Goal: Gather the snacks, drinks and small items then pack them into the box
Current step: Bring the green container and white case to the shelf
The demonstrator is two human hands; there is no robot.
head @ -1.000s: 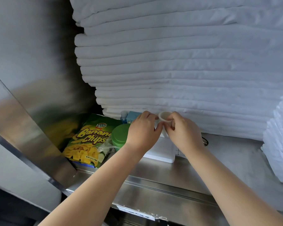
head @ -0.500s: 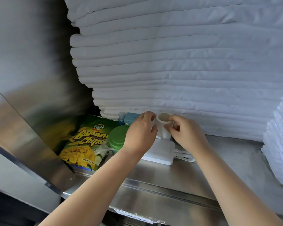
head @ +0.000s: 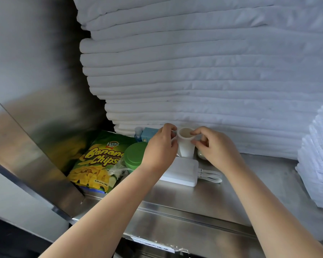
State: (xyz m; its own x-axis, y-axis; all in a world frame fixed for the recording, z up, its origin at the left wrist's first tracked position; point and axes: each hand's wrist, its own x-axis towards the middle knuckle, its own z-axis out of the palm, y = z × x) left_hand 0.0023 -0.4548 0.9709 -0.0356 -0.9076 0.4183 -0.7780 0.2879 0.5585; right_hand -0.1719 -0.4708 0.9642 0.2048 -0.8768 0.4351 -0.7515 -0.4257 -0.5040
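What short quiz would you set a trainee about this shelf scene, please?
1. True or false: the cup lies on its side.
2. Which thing lies just in front of the cup? A. a white power bank B. a spoon C. a plate
3. Which is nearer the chip bag, the left hand or the right hand?

Key: 1. False, it is upright with its mouth up. 2. A. 3. The left hand.
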